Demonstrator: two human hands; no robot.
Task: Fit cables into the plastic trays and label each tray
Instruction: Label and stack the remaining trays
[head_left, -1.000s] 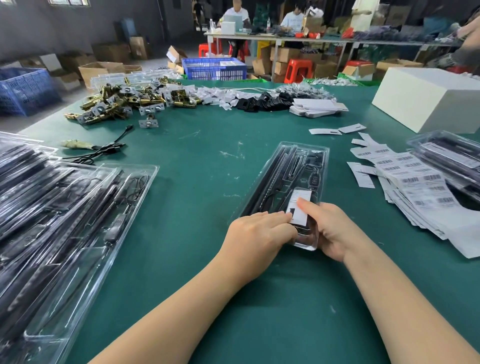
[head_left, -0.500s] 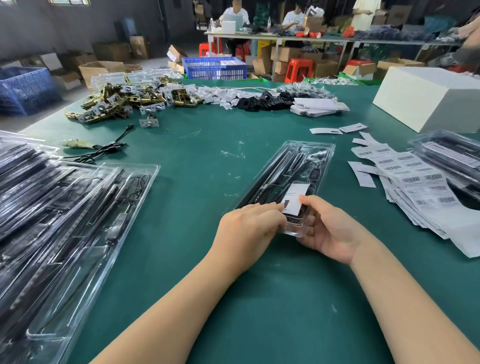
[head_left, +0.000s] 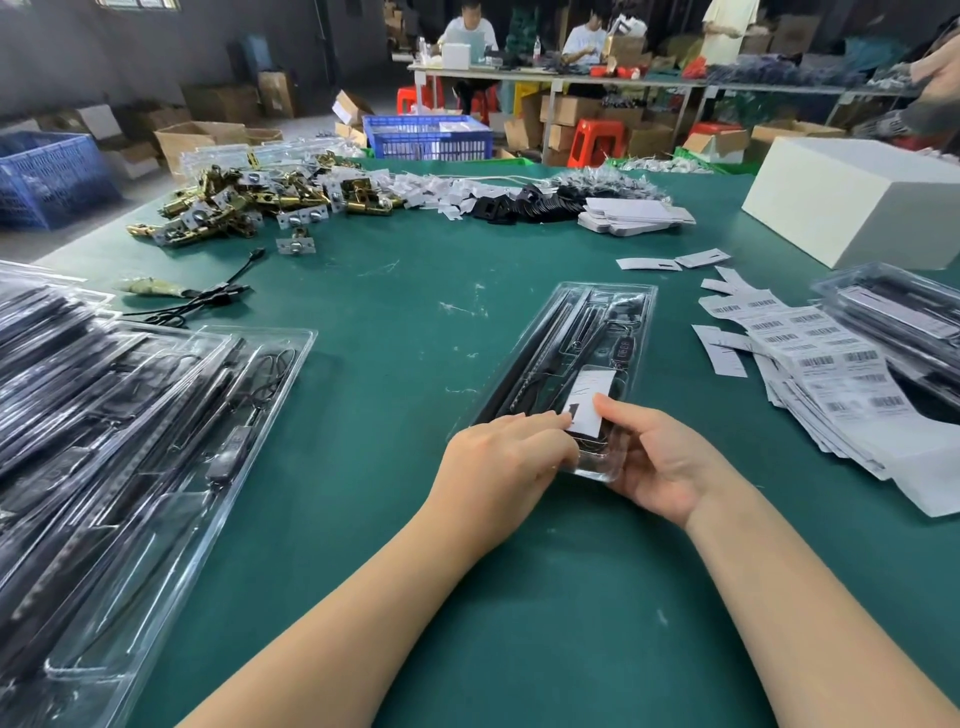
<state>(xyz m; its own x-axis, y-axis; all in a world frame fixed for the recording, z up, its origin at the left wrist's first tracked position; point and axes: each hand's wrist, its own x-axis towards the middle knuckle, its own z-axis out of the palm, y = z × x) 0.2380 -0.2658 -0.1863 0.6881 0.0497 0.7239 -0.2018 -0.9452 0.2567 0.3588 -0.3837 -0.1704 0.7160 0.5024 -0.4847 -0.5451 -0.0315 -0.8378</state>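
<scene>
A clear plastic tray (head_left: 631, 296) with black cables inside lies slanted on the green table, its near end raised a little. A white label (head_left: 589, 400) sits on its near part. My left hand (head_left: 501, 457) rests over the tray's near left corner, fingertips touching the label's lower edge. My right hand (head_left: 660, 462) grips the tray's near right corner from beneath, thumb pressing on the label.
Several filled clear trays (head_left: 119, 441) are stacked at the left. Barcode label sheets (head_left: 831, 374) and more filled trays (head_left: 898, 317) lie at the right. A white box (head_left: 852, 202), brass hardware (head_left: 234, 208), black parts (head_left: 519, 208) and a loose cable (head_left: 208, 301) are farther back.
The tray's near end has lifted and swung left while its far end turned right. My right hand has slid under the corner, and both hands stay on the label.
</scene>
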